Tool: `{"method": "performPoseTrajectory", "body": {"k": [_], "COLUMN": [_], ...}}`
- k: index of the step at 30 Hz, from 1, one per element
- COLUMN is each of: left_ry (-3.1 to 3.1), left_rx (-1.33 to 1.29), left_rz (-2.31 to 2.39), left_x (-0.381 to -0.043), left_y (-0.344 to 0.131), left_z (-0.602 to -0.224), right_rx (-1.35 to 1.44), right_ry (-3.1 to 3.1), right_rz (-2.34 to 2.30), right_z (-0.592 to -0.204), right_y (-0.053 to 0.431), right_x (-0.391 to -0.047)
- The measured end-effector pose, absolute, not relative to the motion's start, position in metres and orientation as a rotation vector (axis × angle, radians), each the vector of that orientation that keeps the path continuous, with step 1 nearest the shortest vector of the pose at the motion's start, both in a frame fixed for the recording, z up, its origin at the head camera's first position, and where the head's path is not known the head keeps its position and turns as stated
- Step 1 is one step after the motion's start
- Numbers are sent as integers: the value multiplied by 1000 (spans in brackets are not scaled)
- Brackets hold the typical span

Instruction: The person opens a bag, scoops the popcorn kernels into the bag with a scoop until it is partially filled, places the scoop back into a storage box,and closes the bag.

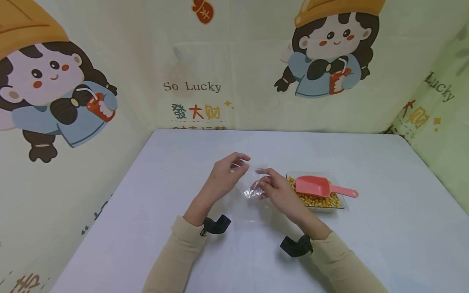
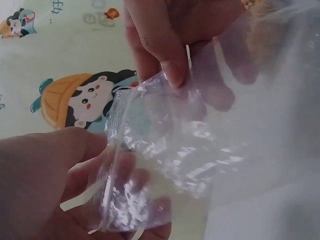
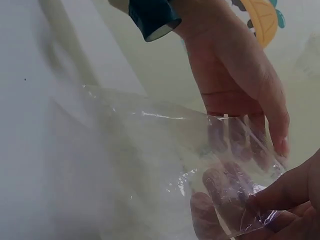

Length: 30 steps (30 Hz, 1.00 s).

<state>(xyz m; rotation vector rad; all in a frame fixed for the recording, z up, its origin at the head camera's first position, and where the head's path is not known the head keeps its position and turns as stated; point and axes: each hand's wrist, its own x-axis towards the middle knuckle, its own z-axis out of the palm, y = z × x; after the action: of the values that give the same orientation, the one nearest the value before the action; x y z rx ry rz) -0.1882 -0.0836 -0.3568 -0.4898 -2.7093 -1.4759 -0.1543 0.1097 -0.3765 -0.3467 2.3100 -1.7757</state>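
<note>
A clear plastic zip bag (image 2: 185,165) is held up between both hands above the table, its zip strip lying near the left hand. My left hand (image 1: 224,176) pinches one side of the top, thumb in front and fingers showing through the film behind. My right hand (image 1: 281,194) pinches the other side the same way. In the right wrist view the bag (image 3: 150,145) hangs flat and see-through, with no contents visible. Beside the right hand stands a clear container (image 1: 329,210) of yellow corn kernels (image 1: 318,201), partly covered by a pink scoop (image 1: 315,185).
The white table (image 1: 154,195) runs back to a wall covering (image 1: 253,101) printed with cartoon figures. More of this covering rises at the left and right sides. The scoop's handle (image 1: 344,191) sticks out past the container's right edge. Black wrist mounts (image 1: 217,224) sit on both forearms.
</note>
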Motion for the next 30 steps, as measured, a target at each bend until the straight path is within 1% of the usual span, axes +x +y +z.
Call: {"method": "performPoseTrajectory", "body": {"k": [5,13,23,30], "left_ry": [-2705,-2714,-2706,-2674], "left_rx": [-646,-754,-697,-622], "left_rz": [-1294,-1228,-1093,-1178], "left_x": [-191,-189,-184,-183], "left_y": [-78,-75,-79,-83], "left_z": [-345,-337,-337,-336], "right_rx": [-409,-434,-500,-586], "right_ry": [2374,2478,2927,3059], "right_rz": [-1738,-1714,-1597,-1672], "right_z": [-372,-367,-363,-355], "right_y": [113,115,115,117], "right_x": [-161,-167,-160,-154]}}
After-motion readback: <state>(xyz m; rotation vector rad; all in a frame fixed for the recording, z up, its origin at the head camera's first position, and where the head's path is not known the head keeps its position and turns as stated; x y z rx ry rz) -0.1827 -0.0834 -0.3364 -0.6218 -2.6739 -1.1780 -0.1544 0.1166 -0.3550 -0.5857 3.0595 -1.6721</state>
